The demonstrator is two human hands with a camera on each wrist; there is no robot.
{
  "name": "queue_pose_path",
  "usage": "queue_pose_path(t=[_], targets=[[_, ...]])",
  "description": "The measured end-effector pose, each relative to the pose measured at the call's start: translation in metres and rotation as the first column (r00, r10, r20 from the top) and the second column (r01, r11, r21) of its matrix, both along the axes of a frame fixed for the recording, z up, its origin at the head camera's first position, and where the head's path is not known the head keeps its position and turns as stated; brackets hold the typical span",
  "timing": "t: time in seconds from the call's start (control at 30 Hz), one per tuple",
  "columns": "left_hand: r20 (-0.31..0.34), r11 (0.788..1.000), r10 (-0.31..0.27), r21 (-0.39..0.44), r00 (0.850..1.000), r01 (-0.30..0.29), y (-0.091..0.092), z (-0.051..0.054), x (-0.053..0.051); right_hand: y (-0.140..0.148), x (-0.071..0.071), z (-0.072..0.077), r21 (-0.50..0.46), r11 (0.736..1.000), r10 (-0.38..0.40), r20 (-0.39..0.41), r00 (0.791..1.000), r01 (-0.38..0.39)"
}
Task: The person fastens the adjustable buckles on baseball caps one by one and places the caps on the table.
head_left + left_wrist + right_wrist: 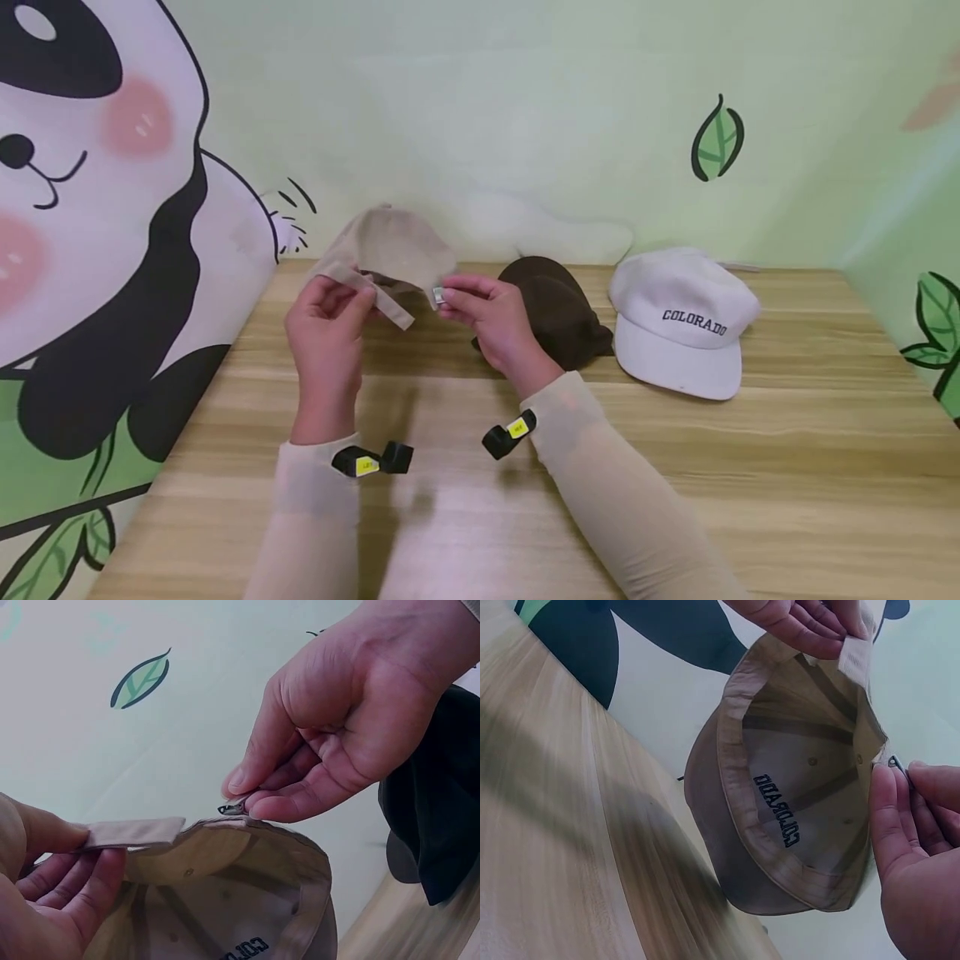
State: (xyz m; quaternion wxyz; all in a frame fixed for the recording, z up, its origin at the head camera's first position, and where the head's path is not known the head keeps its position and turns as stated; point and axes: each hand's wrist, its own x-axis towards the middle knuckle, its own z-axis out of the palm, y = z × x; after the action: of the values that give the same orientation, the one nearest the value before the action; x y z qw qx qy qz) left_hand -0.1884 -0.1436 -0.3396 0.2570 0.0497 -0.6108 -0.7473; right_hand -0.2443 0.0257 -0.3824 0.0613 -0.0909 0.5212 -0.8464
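A beige cap (401, 242) is held up above the table, its inside facing the right wrist view, where reversed COLORADO stitching shows. My left hand (327, 337) pinches the cap's fabric strap (393, 310), whose end sticks out free past the fingertips. With thumb and fingers, my right hand (495, 321) pinches the small metal buckle (439, 295) at the other side of the cap's back opening. In the left wrist view the strap end (139, 832) and the buckle (234, 807) are apart.
Right of the hands, a dark brown cap (551, 312) lies on the wooden table (810, 467). Beside it is a white cap (686, 321) with COLORADO on its front. A light green printed backdrop (525, 108) rises behind the table.
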Motion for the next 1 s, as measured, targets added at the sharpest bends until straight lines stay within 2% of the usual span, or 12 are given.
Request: queue_pose_path(t=[0.13, 0.37, 0.67, 0.83, 1.0], targets=[[0.017, 0.999, -0.004, -0.037, 1.000, 0.005, -0.0028, 0.0006, 0.0029, -0.0035, 0.0013, -0.0006, 0.007, 1.000, 0.007, 0.002, 1.000, -0.007], [0.003, 0.997, -0.049, -0.052, 0.999, 0.049, -0.0036, 0.0011, 0.0033, -0.0033, 0.0018, -0.0004, 0.005, 1.000, -0.009, 0.004, 1.000, 0.009], [0.035, 0.998, -0.030, -0.056, 0.999, 0.032, -0.0040, 0.0053, 0.0047, -0.0034, 0.0011, -0.0021, 0.000, 1.000, -0.019, 0.002, 1.000, 0.019], [0.042, 0.997, 0.051, -0.064, 0.998, -0.048, -0.0049, 0.0076, 0.0077, -0.0041, 0.0021, -0.0022, -0.004, 0.999, -0.032, 0.001, 0.999, 0.032], [-0.015, 0.988, 0.157, 0.006, 0.988, -0.156, -0.0046, 0.0093, 0.0092, -0.0049, 0.0035, -0.0016, -0.010, 0.999, -0.037, -0.003, 0.999, 0.037]])
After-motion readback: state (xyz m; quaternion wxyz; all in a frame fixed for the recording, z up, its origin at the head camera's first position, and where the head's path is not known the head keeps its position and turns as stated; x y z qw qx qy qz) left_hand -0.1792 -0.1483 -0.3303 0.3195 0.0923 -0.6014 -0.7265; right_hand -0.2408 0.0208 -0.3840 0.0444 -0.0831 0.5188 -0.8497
